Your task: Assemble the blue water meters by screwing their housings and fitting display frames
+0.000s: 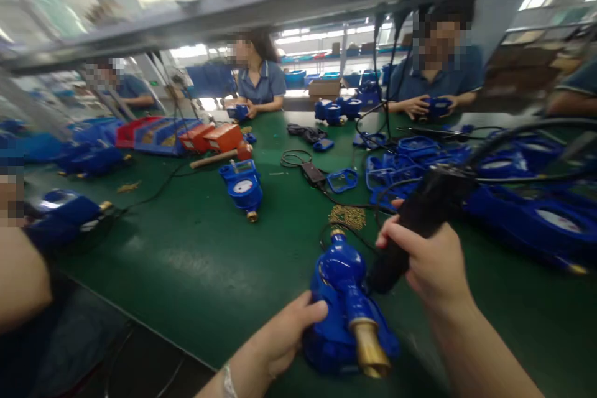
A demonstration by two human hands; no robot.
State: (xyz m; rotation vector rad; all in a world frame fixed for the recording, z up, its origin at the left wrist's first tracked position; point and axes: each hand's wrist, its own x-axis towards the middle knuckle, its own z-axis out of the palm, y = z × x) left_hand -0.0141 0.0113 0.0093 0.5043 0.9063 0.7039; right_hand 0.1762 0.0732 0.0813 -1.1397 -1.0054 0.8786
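Note:
Close in front of me, a blue water meter (342, 267) with brass threaded ends lies tilted, its pipe side facing up. My left hand (298, 323) grips its left edge, thumb on top. Fingers of my right hand (429, 255) wrap round a black electric screwdriver (422, 211), cable running off at its top. The tool's lower end is beside the meter's right side; its tip is hidden, so I cannot tell whether it touches. Just beyond the meter lies a pile of small brass screws (347, 216).
Another water meter (243, 188) and a wooden-handled hammer (224, 155) lie further left on the green table (196, 230). Blue frames (401, 161) and meters crowd the right. Red and blue bins (156, 135) stand back left. Co-workers sit opposite; a person's arm (21, 273) is at left.

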